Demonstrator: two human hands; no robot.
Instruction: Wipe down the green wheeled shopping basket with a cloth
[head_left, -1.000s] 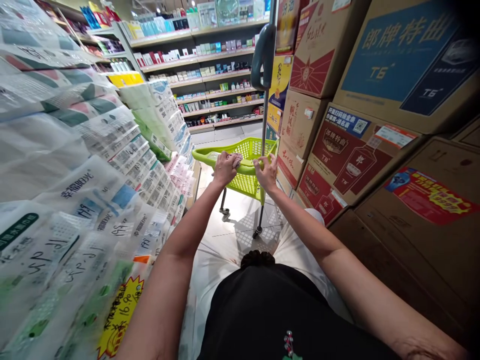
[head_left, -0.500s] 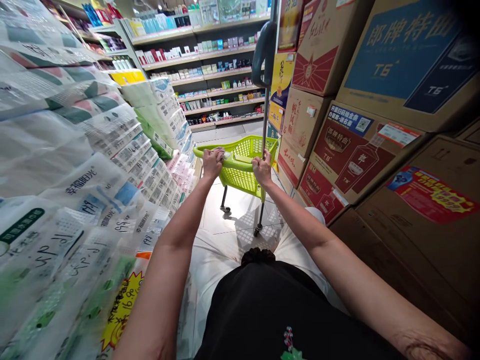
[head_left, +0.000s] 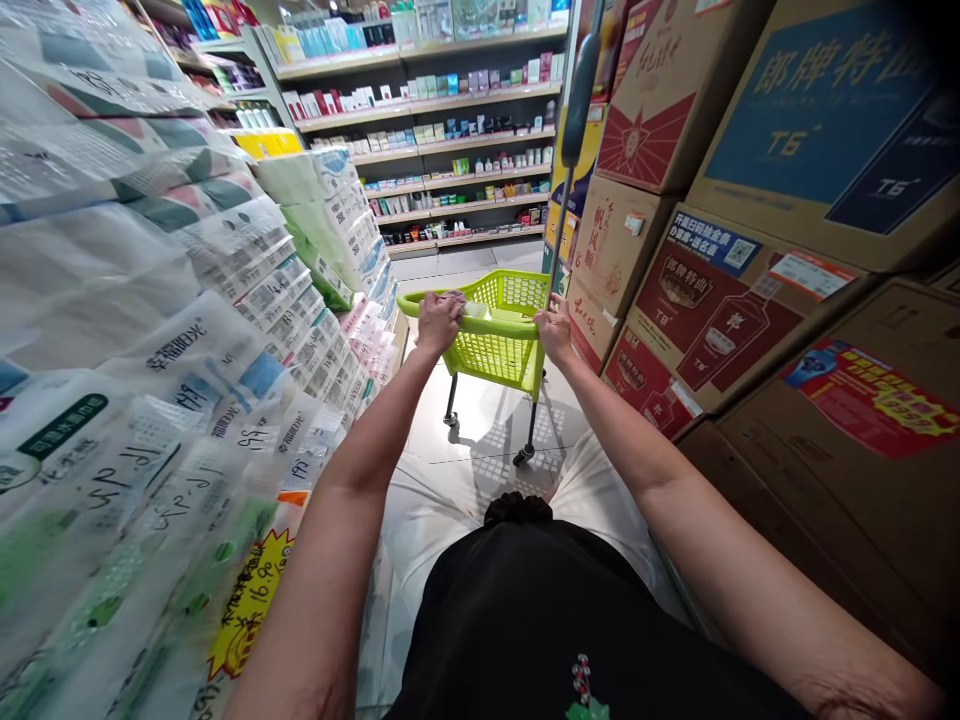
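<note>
A lime green wheeled shopping basket (head_left: pixel 499 350) stands on the tiled aisle floor in front of me. My left hand (head_left: pixel 437 320) grips its near rim on the left side, with a crumpled pale cloth or paper under the fingers. My right hand (head_left: pixel 555 330) holds the rim's right corner, at the foot of the basket's tall grey pull handle (head_left: pixel 581 95), which rises upright. The inside of the basket is mostly hidden behind its rim.
Stacked packs of tissue rolls (head_left: pixel 172 330) wall the left side. Cardboard liquor cartons (head_left: pixel 720 230) are piled high on the right. Shelves of small goods (head_left: pixel 450 130) cross the aisle's far end. The tiled floor (head_left: pixel 487 430) forms a narrow lane between.
The basket has rolled forward along the aisle and slightly right, both hands staying on its rim. My arms have stretched out further and the far shelves are closer.
</note>
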